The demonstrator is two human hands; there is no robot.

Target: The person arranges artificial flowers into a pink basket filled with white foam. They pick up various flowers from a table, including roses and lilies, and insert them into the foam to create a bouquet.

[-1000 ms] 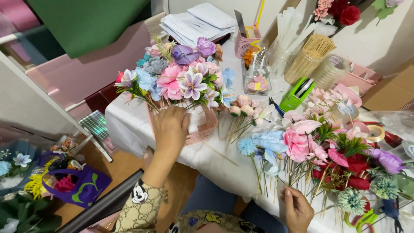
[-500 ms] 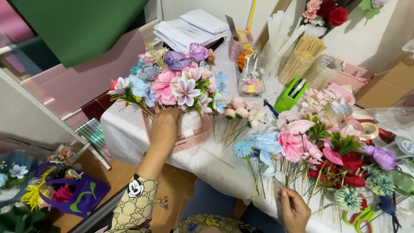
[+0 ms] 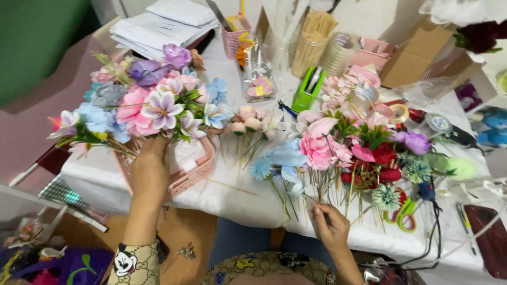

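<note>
1. Left hand [image 3: 149, 171] is up at the pink basket [image 3: 194, 174], fingers curled around the stems of the big mixed bouquet [image 3: 142, 103] sitting in it. Looks like a closed grip on the stems, though the back of the hand blocks the fingertips.
2. That bouquet is a jumble of pink, purple, blue and white fabric flowers, fanned out over the left part of the white-covered table [image 3: 232, 195].
3. Right hand [image 3: 328, 224] is down at the near table edge, fingertips pinched together on the bottom ends of thin stems from the loose flower pile [image 3: 338, 153]. Can't tell exactly how many stems it's got.
4. That pile has pink, red, pale blue and purple blooms lying flat, stems pointing toward the person.
5. Between the two hands lie a few small peach buds [image 3: 249, 120] on stems.
6. Further back: a green tape dispenser [image 3: 309, 88], a tub of wooden sticks [image 3: 313, 39], a stack of white papers [image 3: 161, 26].
7. Green-handled scissors [image 3: 404, 216] sit just right of the right hand, near a black cable.
</note>
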